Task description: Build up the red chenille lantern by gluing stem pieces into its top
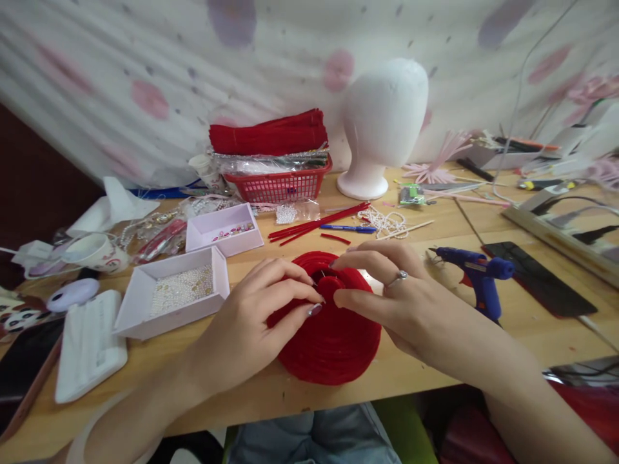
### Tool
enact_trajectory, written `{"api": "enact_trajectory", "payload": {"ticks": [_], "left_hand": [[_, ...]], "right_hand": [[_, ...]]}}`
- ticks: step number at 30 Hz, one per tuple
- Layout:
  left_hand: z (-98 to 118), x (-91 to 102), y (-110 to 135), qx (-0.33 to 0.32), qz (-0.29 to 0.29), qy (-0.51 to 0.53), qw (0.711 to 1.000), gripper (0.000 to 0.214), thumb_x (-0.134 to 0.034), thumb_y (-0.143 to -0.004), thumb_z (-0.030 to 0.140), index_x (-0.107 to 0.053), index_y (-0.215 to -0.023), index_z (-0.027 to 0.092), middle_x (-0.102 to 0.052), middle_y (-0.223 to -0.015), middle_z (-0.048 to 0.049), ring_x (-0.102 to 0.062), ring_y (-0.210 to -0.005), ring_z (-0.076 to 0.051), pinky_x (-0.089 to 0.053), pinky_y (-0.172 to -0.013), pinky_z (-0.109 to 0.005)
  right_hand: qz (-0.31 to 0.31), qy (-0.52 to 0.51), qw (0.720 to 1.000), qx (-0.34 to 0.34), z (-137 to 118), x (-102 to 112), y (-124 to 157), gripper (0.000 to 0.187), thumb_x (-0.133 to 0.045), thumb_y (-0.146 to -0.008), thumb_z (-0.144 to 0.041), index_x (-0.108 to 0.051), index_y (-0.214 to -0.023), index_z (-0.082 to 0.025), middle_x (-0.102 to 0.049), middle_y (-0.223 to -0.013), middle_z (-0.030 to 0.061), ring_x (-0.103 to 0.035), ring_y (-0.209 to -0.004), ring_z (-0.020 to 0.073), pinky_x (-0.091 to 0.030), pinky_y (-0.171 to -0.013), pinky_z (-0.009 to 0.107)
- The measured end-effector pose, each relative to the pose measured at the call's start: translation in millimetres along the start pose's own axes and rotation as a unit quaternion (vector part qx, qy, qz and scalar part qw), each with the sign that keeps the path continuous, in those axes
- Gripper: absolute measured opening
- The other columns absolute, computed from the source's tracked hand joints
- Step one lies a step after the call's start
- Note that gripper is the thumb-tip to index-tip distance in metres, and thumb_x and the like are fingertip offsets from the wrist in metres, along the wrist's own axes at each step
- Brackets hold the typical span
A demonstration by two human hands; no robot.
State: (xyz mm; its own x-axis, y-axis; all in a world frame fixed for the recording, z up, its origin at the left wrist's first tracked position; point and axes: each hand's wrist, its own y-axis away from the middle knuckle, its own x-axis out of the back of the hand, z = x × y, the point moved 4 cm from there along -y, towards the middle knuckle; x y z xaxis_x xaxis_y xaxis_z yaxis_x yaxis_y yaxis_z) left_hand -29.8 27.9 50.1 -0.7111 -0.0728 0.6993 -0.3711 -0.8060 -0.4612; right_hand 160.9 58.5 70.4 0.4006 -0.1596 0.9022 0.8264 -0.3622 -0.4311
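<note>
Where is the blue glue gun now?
In the head view, the blue glue gun sits on the table right of the right hand, beside a dark flat panel.

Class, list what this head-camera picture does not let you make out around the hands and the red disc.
Head view:
Centre of the red disc: covered by the fingertips of the left hand and right hand pinching it.
Contents of the red basket: hidden under red stack and foil.
The dark flat thing at left: cut by the frame edge.
Far-right clutter: blurred.

I count 2 hands (254, 325) (389, 296), 1 red coil (333, 345), 2 boxes (167, 319) (227, 247) and 1 glue gun (478, 277).
</note>
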Motion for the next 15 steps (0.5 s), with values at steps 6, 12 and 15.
{"api": "enact_trajectory", "payload": {"ticks": [6,12,15], "left_hand": [[-7,-3.0,14,0.023,0.018,-0.009,1.0,0.019,-0.061,-0.097,0.017,-0.066,-0.112,0.027,-0.06,-0.122,-0.0032,-0.058,-0.12,-0.018,-0.048,-0.107,-0.037],[-11,-9.0,21,0.047,0.032,-0.011,0.998,0.019,-0.061,-0.097,0.019,-0.065,-0.113,0.028,-0.056,-0.126,-0.0038,-0.054,-0.126,-0.019,-0.046,-0.111,-0.04],[-12,-8.0,19,0.045,0.038,0.002,0.998,0.019,-0.062,-0.096,0.018,-0.067,-0.111,0.029,-0.057,-0.126,-0.0025,-0.054,-0.126,-0.018,-0.045,-0.111,-0.038]], "right_hand": [[-0.011,0.024,1.0,0.013,0,-1,0,0.034,-0.041,-0.098,-0.007,-0.07,-0.109,-0.022,-0.061,-0.128,0.0141,-0.045,-0.124,0.0327,-0.052,-0.095,0.053],[-0.023,0.005,1.0,0.006,1,1,1,0.033,-0.038,-0.098,-0.004,-0.067,-0.106,-0.019,-0.058,-0.129,0.0156,-0.042,-0.126,0.0313,-0.05,-0.099,0.05],[-0.041,-0.026,0.999,-0.003,3,-1,2,0.027,-0.043,-0.096,-0.003,-0.064,-0.103,-0.018,-0.058,-0.13,0.0141,-0.04,-0.13,0.0292,-0.048,-0.104,0.045]]}}
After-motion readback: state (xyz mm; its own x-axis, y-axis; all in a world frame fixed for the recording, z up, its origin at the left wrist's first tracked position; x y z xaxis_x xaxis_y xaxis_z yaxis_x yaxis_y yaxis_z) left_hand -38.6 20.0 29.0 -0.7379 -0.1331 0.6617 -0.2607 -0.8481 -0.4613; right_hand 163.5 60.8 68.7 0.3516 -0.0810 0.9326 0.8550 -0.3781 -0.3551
